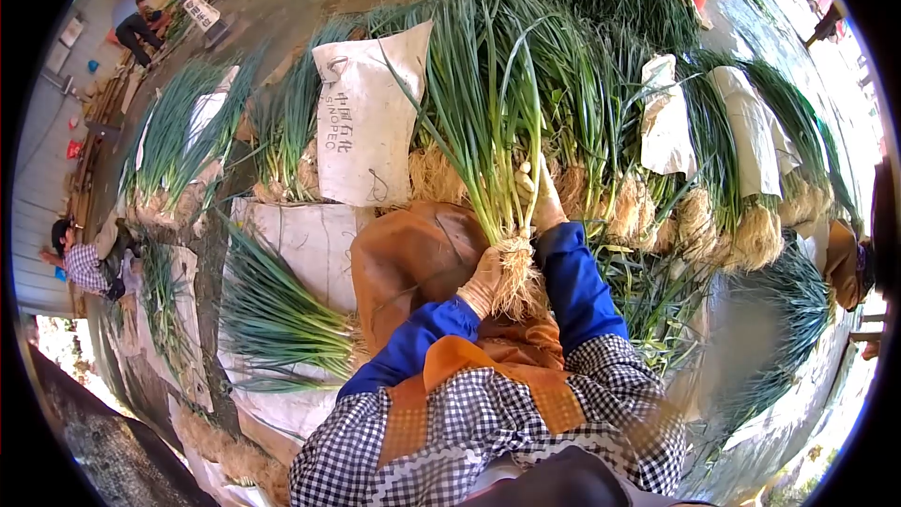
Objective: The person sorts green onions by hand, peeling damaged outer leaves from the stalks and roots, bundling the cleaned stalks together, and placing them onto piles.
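Upright over my lap stands a bunch of green onions (483, 122), long leaves fanning away from me, with its pale shaggy roots (517, 282) toward my body. My left hand (482, 284) is closed round the bunch's root end from the left; some of its fingers are hidden by the roots. Higher up on the right, my right hand (539, 193) grips the white stems, fingers curled against them. Brown cloth (404, 249) covers my knees beneath the bunch. Beside my left arm, a loose pile of green onions (291, 305) lies on white sacking (314, 244).
A printed white sack (371, 117) lies over onion bundles ahead. More bundles with roots (696, 225) line up to the right, and others (183, 145) stand at the left. A person (89, 253) sits at far left; another (136, 23) bends over farther back.
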The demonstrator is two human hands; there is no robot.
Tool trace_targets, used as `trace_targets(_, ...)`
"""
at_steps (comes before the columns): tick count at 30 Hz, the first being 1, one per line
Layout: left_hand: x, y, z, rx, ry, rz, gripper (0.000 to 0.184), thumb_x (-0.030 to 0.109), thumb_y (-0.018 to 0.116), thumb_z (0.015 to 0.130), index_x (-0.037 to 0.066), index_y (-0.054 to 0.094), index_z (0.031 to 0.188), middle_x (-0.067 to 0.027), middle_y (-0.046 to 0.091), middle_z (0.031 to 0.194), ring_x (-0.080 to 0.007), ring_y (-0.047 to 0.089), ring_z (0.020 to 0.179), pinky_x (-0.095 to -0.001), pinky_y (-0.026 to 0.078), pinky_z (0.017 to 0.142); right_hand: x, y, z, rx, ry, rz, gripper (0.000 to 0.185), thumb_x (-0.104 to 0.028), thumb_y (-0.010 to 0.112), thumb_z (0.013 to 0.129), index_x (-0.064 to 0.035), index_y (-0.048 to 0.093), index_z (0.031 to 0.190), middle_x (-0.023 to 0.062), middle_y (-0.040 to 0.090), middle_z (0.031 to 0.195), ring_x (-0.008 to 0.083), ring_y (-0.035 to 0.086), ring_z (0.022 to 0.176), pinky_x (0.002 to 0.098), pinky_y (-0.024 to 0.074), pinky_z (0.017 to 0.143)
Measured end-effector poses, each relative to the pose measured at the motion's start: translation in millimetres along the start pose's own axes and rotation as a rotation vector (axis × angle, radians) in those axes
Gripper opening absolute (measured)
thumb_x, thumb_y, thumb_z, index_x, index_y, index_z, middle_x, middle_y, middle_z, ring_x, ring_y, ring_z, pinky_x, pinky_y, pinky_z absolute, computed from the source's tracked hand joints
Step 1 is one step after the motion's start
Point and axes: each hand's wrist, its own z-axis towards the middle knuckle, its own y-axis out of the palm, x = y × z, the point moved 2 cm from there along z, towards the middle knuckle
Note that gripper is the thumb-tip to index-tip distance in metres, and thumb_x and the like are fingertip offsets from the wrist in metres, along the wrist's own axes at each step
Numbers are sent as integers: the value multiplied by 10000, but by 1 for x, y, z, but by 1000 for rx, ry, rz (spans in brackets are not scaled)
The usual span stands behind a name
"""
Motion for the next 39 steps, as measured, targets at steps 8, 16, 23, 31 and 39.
trace_targets(8, 0, 20, -7, 184, 113, 70, 206, 151, 486, 863, 25, 576, 999, -52, 589, 755, -163, 566, 608, -276, 497, 552, 4, 37, -39, 365, 134, -399, 163, -239, 492, 912, -91, 529, 854, 37, 558, 746, 193, 569, 691, 286, 462, 605)
trace_targets(16, -2, 3, 3, 216, 63, -26, 222, 177, 497, 853, 13, 590, 969, -76, 610, 784, -208, 594, 662, -352, 527, 603, -35, -71, -212, 17, 1093, -2360, 327, -319, 416, 908, -54, 605, 879, 129, 631, 849, 288, 628, 831, 355, 509, 681)
trace_targets(23, -3, 12, 6, 286, 165, 162, 204, 170, 524, 831, 22, 598, 949, -62, 616, 817, -176, 593, 712, -292, 511, 674, -37, 36, -101, 425, -120, -1771, 311, -362, 549, 876, -62, 609, 929, 61, 636, 765, 168, 586, 638, 314, 490, 605)
trace_targets(31, 8, 22, -3, 340, 135, 64, 150, 148, 524, 819, 22, 588, 870, -70, 598, 701, -197, 570, 619, -312, 510, 597, -12, 43, -114, -14, -460, -2202, 273, -219, 512, 862, -137, 574, 609, 27, 556, 566, 158, 548, 500, 308, 476, 498)
trace_targets(39, 8, 36, -2, -75, -43, -19, 216, 183, 561, 823, 79, 569, 1012, -53, 590, 829, -191, 593, 775, -343, 526, 653, -108, -148, -124, 848, -146, -1751, 361, -370, 598, 816, -19, 632, 892, 124, 609, 786, 237, 566, 668, 367, 458, 667)
